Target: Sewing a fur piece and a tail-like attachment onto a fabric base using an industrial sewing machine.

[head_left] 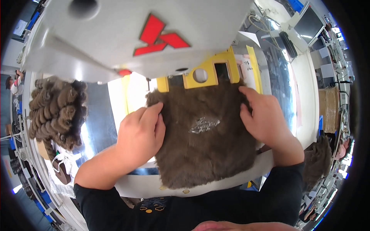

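A brown fur piece (204, 158) lies spread in front of me, with a small shiny silvery patch (204, 125) near its middle. My left hand (140, 131) is closed at the fur's left edge, its index finger and thumb against the pile near the upper corner. On the opposite edge, my right hand (266, 115) grips the upper right corner, index finger stretched along it and thumb bent below. The fingers underneath are hidden on both sides. Along the far edge of the fur sits a yellow plate (212, 75) with cut-out openings, touching or overlapping it.
A large white machine head (104, 34) with a red mark overhangs the far side. Bundled brown fur pieces (58, 111) are stacked at the left, near white cord (65, 163). At the right are a monitor (309, 25), a cardboard box (328, 109) and more brown fur (317, 159).
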### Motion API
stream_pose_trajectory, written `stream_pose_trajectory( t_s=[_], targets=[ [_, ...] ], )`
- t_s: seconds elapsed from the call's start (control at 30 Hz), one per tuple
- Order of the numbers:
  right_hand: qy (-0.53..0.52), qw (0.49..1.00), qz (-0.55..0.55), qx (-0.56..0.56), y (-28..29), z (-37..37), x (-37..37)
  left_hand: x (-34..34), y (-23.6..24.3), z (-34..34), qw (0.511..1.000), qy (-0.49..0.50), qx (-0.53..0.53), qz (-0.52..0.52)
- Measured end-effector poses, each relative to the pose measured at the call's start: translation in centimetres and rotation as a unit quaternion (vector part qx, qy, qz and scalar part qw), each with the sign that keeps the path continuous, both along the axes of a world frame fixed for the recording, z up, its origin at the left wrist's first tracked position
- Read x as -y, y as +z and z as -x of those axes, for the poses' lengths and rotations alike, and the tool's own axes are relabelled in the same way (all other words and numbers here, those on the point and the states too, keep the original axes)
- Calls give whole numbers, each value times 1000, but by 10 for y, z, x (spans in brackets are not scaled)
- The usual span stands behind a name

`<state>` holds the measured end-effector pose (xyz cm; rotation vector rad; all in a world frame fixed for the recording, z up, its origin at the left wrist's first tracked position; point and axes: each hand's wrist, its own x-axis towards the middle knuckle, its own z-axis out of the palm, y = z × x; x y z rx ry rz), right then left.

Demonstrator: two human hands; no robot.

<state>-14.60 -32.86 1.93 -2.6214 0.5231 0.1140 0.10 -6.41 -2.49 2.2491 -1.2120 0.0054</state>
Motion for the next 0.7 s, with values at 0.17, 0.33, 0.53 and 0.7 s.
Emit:
stream_pose_trajectory(
  t_s=[0.17,0.33,0.53,0.7],
  targets=[
    [92,982,95,136,2,14,-9,-5,6,6,987,-57,140,47],
    [199,959,126,159,2,19,-7,-16,8,8,978,-93,186,-25],
    [284,910,193,235,12,22,-8,-21,13,11,972,-116,201,-45],
    [294,882,185,319,5,30,-10,-17,17,10,972,-127,191,-45]
  ],
)
